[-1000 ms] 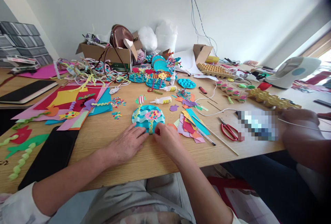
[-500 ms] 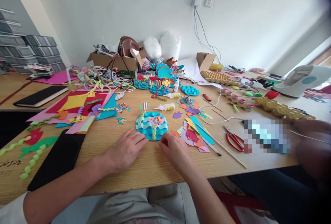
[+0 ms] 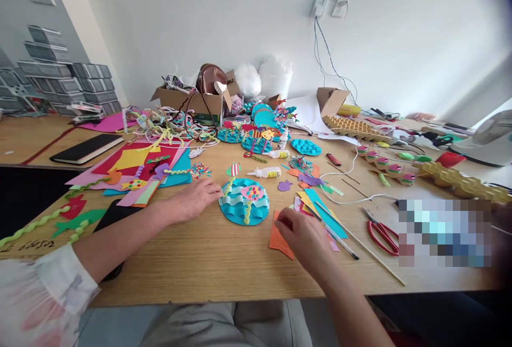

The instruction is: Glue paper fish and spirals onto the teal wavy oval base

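A round blue craft base [image 3: 228, 212] with wavy paper strips lies in front of me. On it are a pink spotted fish [image 3: 253, 192] and a green twisted stem [image 3: 247, 212]; a striped fish [image 3: 233, 169] sticks out past its far edge. My left hand [image 3: 194, 200] is open, palm down, fingertips at the base's left edge. To the right of the base, my right hand [image 3: 302, 232] has its fingers curled over a piece of orange paper [image 3: 279, 240], gripping it beside the pile of coloured scraps [image 3: 326, 211]. Its fingertips are partly hidden.
Beyond the base lie a glue bottle [image 3: 264, 172] and a purple paper fish [image 3: 285, 185]. Red-handled scissors [image 3: 382, 235], a pen [image 3: 340, 240] and a wooden stick [image 3: 368, 251] are at right. Coloured sheets [image 3: 100, 168] and a black notebook [image 3: 86, 148] lie left. Another person's hand, blurred, is far right.
My right hand has left the base's near edge and moved right to the scraps, where the orange paper now sticks out. My left hand has slid up along the base's left side. The view has shifted.
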Available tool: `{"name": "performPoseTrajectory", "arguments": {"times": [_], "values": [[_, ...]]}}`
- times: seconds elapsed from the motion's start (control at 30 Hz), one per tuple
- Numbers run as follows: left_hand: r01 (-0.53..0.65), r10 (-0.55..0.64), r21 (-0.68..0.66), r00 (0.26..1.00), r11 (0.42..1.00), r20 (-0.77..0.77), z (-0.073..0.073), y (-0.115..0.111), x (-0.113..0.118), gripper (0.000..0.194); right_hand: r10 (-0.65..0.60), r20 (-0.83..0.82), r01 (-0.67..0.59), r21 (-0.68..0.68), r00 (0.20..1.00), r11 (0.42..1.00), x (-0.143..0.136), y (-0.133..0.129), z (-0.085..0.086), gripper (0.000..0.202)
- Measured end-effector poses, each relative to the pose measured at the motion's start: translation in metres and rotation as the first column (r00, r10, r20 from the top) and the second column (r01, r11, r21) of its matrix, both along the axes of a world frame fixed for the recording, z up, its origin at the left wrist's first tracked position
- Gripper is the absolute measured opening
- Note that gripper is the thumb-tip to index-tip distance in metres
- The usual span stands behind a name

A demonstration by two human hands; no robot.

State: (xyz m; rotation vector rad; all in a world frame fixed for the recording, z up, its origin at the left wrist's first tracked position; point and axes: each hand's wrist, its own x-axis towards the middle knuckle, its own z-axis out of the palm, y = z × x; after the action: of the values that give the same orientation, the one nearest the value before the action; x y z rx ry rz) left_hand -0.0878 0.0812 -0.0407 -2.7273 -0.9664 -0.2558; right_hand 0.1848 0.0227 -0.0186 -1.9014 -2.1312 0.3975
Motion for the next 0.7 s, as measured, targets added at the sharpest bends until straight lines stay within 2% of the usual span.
{"name": "performPoseTrajectory", "arguments": {"times": [0.1,0.23,0.37,0.53,0.7], "values": [[0.051,-0.051,-0.008,0.998,0.999,-0.034,-0.003,0.003,0.000,0.030,-0.011,0.023,0.011,-0.012,1.000,1.000,0.016,0.022,0.005,0.015],[0.060,-0.060,-0.042,0.998,0.997,-0.001,-0.010,0.008,-0.002,0.031,0.054,0.034,-0.054,-0.004,0.998,0.999,0.026,0.055,0.011,0.014],[0.049,-0.049,-0.084,0.999,0.995,0.009,-0.015,0.010,-0.003,0.032,0.148,-0.084,-0.157,-0.108,0.985,0.982,0.022,0.088,0.013,0.012],[0.030,-0.025,-0.134,0.999,0.991,0.043,-0.012,0.006,-0.001,0.033,0.273,-0.317,-0.349,-0.216,0.908,0.912,0.002,0.124,-0.001,0.013],[0.028,-0.018,-0.135,0.997,0.990,0.074,-0.014,0.008,-0.003,0.032,0.314,-0.383,-0.433,-0.279,0.868,0.857,-0.023,0.150,-0.020,0.017]]}}
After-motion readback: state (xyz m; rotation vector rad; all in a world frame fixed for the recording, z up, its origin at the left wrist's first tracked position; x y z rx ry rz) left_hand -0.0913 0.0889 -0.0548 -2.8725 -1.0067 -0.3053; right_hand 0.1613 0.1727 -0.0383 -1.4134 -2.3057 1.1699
